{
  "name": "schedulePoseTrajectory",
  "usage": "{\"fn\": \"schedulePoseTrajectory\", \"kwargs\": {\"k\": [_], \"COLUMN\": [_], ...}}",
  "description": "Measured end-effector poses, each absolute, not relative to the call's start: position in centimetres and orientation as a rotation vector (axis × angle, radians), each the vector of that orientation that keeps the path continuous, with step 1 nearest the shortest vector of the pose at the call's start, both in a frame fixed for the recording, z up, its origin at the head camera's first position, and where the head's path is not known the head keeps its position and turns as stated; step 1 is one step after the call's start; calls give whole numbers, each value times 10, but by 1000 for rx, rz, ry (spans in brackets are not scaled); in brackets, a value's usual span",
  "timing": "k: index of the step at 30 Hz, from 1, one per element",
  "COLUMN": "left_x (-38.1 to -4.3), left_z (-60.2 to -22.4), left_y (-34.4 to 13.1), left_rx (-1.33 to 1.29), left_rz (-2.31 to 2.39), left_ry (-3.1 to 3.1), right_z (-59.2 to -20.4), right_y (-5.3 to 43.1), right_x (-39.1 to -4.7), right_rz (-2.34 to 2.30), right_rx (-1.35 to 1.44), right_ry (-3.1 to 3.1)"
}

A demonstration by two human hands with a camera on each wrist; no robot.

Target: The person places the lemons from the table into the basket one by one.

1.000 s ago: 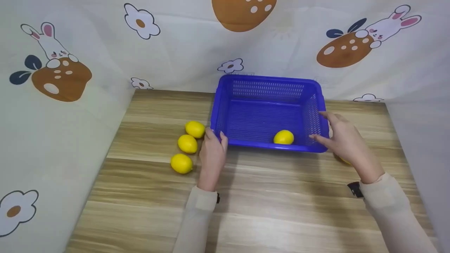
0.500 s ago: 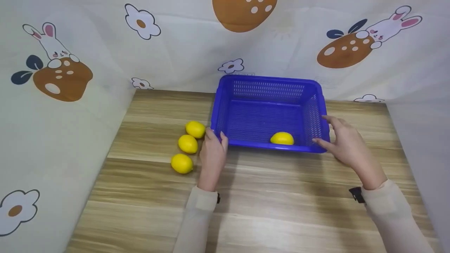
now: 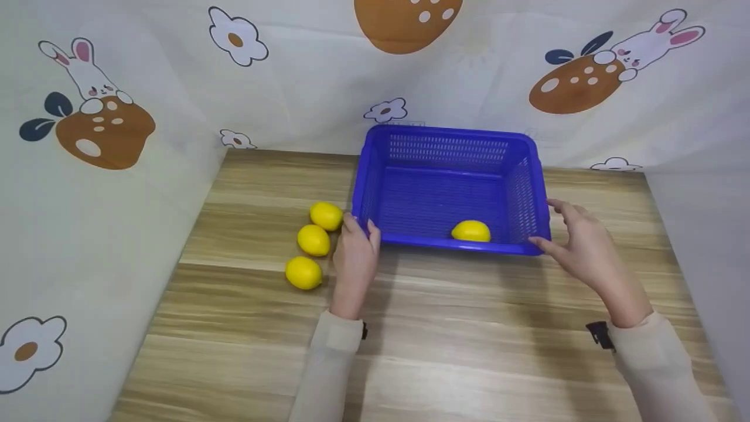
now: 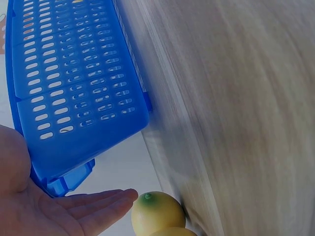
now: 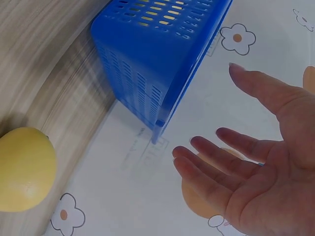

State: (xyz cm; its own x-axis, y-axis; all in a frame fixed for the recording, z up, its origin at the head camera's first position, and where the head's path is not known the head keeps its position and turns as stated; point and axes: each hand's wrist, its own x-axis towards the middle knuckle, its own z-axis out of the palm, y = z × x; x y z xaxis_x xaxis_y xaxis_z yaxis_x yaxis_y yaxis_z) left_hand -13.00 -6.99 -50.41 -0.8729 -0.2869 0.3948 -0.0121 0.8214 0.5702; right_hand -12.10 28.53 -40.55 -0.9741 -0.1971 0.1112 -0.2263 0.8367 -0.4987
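A blue plastic basket (image 3: 439,196) stands on the wooden table with one lemon (image 3: 471,231) inside, close to its front wall. My left hand (image 3: 355,252) is at the basket's front left corner, its fingers straight in the left wrist view and ending near a lemon (image 4: 156,212). Just beyond the basket's right rim is my right hand (image 3: 586,246), palm turned inward, fingers and thumb spread with nothing between them. In the right wrist view a gap separates it from the basket, and another lemon (image 5: 24,169) lies on the table, hidden from the head view.
Left of the left hand, three lemons lie in a slanting row: a back one (image 3: 326,216), a middle one (image 3: 313,240) and a front one (image 3: 303,273). Behind the basket rises a printed cloth (image 3: 304,88), which also encloses both sides of the table (image 3: 445,340).
My right hand has drawn away from the basket's right rim, rightward and toward me. The lemon inside rolled slightly and came to rest. The left hand stays in place.
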Motion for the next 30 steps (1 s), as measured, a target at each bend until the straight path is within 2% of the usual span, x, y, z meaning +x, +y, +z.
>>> {"fn": "schedulePoseTrajectory", "kwargs": {"k": [30], "left_x": [-128], "left_z": [-500], "left_y": [-69], "left_rx": [271], "left_rz": [-763], "left_ry": [-2580], "right_z": [-423], "right_y": [309], "right_x": [-97], "right_rz": [849], "right_rx": [230], "right_ry": [-2990]}}
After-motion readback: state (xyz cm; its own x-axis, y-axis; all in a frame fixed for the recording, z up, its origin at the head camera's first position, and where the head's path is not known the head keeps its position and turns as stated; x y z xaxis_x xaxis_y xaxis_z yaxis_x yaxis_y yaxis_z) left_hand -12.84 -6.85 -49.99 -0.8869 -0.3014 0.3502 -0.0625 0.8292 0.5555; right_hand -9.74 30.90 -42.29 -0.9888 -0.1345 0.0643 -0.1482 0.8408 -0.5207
